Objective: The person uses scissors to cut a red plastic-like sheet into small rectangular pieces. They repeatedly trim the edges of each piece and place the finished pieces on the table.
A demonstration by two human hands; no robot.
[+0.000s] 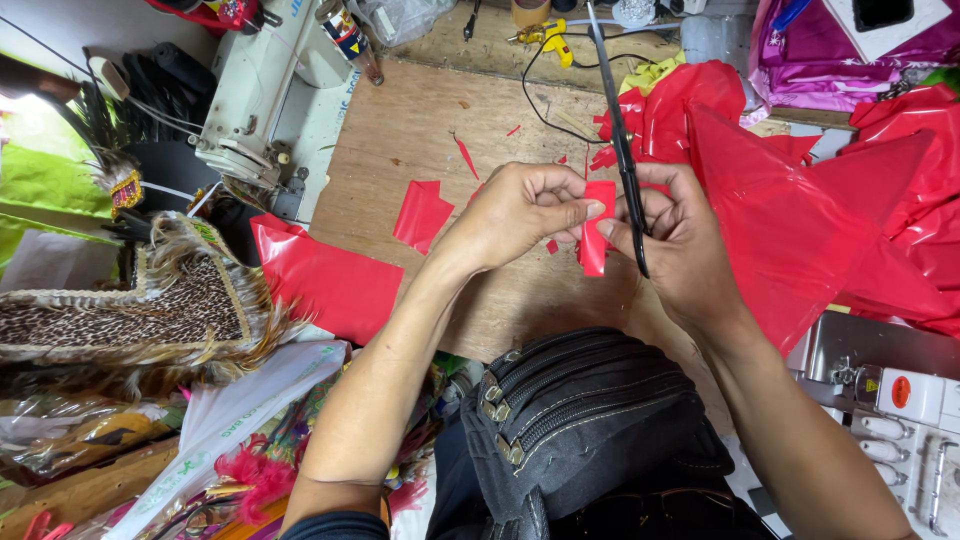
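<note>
item: small folded red plastic strip (596,238), held over the wooden table (420,130), just in front of the body. it is pinched at its upper end by the left hand (520,210), so that it hangs taut. black scissors (622,150) are gripped in the right hand (680,245), blades pointing away beside the strip. cut red scraps (421,213) are scattered alongside; a sewing machine (275,95) stands at the left.

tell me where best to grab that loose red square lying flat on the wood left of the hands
Take the red square at its lower left corner, coming from the left over bare wooden table. It lies flat and thin, so pinch an edge; the left hand crowds its right side.
</note>
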